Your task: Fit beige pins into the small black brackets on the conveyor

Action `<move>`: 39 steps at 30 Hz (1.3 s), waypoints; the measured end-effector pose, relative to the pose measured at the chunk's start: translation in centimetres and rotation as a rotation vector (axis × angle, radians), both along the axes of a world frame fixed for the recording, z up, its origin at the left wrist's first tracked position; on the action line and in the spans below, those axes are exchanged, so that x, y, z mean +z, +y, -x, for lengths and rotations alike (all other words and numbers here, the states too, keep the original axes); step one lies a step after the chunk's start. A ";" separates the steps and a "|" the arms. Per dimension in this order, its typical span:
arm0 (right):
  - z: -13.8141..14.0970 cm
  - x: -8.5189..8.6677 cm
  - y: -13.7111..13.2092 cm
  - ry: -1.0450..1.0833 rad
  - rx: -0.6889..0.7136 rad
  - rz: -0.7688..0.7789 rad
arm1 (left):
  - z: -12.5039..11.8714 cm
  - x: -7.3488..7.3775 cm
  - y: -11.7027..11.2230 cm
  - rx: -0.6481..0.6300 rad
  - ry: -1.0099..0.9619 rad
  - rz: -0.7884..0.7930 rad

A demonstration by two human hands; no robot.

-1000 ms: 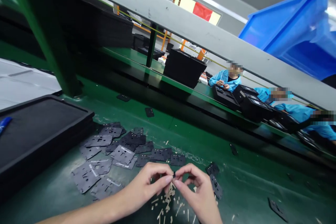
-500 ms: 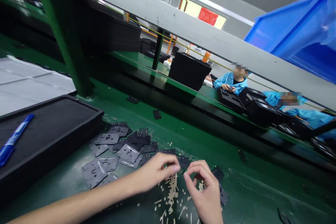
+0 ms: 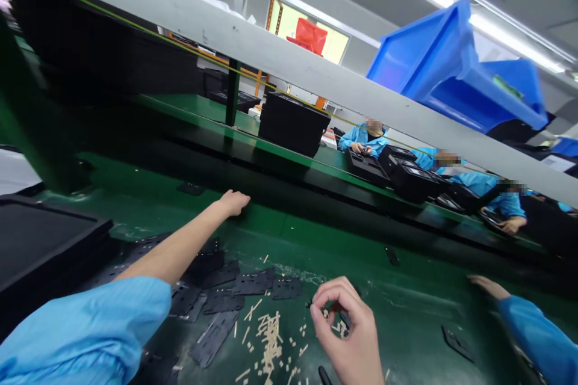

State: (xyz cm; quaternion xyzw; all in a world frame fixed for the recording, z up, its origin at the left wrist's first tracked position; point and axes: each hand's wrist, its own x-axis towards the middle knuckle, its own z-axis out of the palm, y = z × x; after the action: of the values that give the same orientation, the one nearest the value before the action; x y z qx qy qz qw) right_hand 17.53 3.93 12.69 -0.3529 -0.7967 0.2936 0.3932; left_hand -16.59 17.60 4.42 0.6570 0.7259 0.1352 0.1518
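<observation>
- On my feed, the left hand is lying stretched out, palm down, at the far edge of the green bench. Its fingers are hanging loose and gripping nothing that I can see.
- The right hand is hovering near me with its fingers curled and thumb and forefinger drawn close. I cannot tell whether anything is sitting between them.
- Pale strips are lying scattered on the bench just left of that hand, a few right under its fingertips.
- Black plates are lying flat and overlapping between the two hands, running under the left forearm.
- A black tray is sitting at the bench's left end.
- A co-worker's hand, blue-sleeved, is resting on the bench well off to the right.
- Blue bins are sitting overhead.
</observation>
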 end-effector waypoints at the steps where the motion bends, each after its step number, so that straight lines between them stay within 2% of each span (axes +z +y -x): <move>1: 0.0 -0.1 0.2 -0.003 0.003 0.014 | 0.4 -0.2 -0.1 0.015 -0.014 0.020; 5: -0.1 -0.6 1.0 0.046 0.001 0.143 | 1.7 -0.5 -1.3 0.077 -0.143 0.039; 7: -0.2 -0.8 1.2 0.082 -0.015 0.211 | 1.6 0.0 -2.0 0.115 -0.245 0.006; 9: -0.2 -1.1 1.3 0.106 -0.024 0.251 | 0.5 0.9 -2.8 0.153 -0.366 -0.066; 12: 0.1 -1.8 1.3 0.157 -0.031 0.304 | -3.5 2.3 -4.7 0.159 -0.579 -0.200; 15: 0.5 -2.6 1.1 0.252 -0.065 0.338 | -9.5 3.2 -8.3 0.075 -0.793 -0.261; 17: 0.8 -3.0 0.8 0.300 -0.097 0.324 | -13.4 3.6 -11.3 -0.004 -0.940 -0.256; 19: 0.9 -2.9 0.4 0.319 -0.129 0.298 | -16.1 4.2 -14.2 -0.134 -1.330 -0.202; 22: 0.8 -2.4 -0.2 0.321 -0.157 0.285 | -18.0 5.3 -17.1 -0.174 -1.568 -0.096; 27: 0.8 -1.5 -1.0 0.277 -0.161 0.304 | -18.3 5.7 -18.3 -0.188 -1.637 -0.043; 33: 1.0 -1.3 -1.4 0.210 -0.219 0.213 | -18.6 5.4 -18.6 -0.180 -1.448 -0.080; 39: 1.0 -1.6 -1.8 0.162 -0.255 0.093 | -18.6 5.7 -19.0 -0.165 -1.366 -0.077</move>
State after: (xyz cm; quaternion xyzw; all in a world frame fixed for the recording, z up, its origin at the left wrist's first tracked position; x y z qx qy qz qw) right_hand 16.57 2.12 11.05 -0.4441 -0.6967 0.3053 0.4735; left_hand 1.98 -1.42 10.12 0.4828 0.4097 0.5327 0.5615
